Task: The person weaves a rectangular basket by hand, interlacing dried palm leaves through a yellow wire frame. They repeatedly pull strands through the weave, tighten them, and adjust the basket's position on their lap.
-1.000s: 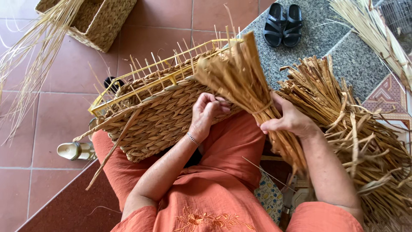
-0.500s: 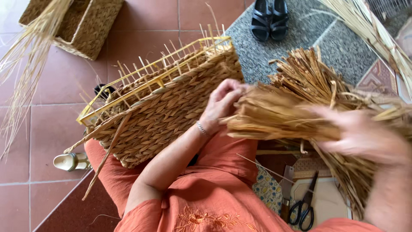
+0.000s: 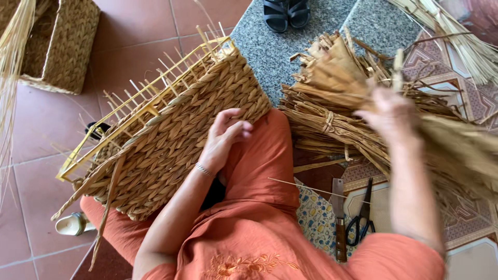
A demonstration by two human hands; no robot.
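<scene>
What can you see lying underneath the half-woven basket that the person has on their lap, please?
The woven basket rests on the person's orange-clad thigh, steadied by the left hand. Below its lower corner a pale sandal shows on the tiled floor. Whatever else lies beneath is covered by the basket.

Floor: terracotta tiles (image 3: 140, 31) on the left, a grey speckled stone slab (image 3: 270, 46) at far centre, patterned tiles (image 3: 467, 93) on the right. Black sandals (image 3: 286, 13) on the slab's far edge. Finished woven basket (image 3: 62, 44) far left on the tiles. Bundles of dried straw (image 3: 327, 124) on the right. Knife (image 3: 339, 218) and black scissors (image 3: 363, 215) near right, side by side.
</scene>
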